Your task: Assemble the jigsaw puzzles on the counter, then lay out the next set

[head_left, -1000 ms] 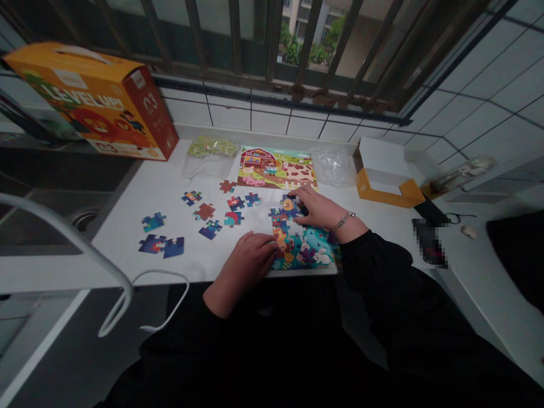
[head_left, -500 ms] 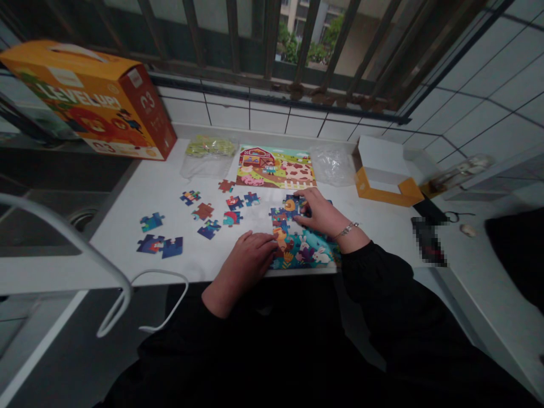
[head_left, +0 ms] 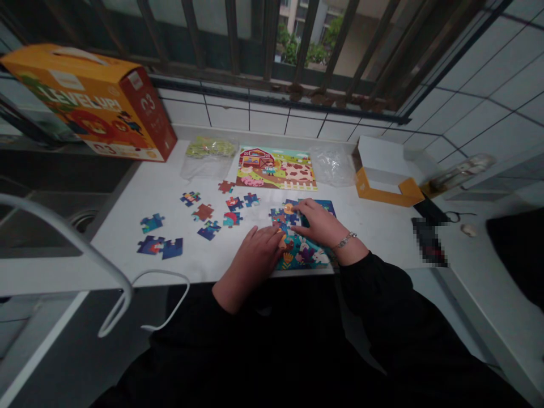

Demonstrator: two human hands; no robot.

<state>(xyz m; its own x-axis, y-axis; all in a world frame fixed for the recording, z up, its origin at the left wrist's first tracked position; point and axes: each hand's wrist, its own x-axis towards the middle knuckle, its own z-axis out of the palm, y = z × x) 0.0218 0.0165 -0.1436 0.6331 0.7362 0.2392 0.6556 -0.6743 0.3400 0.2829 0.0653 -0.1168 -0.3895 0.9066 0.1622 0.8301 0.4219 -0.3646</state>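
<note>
Head view: my left hand [head_left: 255, 255] lies spread, fingers resting on the left edge of the part-built jigsaw puzzle [head_left: 302, 254]. My right hand [head_left: 317, 222], also spread, presses on its upper pieces, a chain bracelet [head_left: 344, 241] at the wrist. Neither hand lifts a piece. Loose puzzle pieces [head_left: 204, 212] lie left of the jigsaw, a finished farm puzzle [head_left: 276, 169] beyond it, and an orange box [head_left: 89, 102] farther off, beyond and left.

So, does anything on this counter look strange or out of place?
Yes: the dark object right of the blue puzzle is pixelated, so nobody can tell what it is. Also, the orange box seems to stick out past the counter edge, over the sink.
</note>
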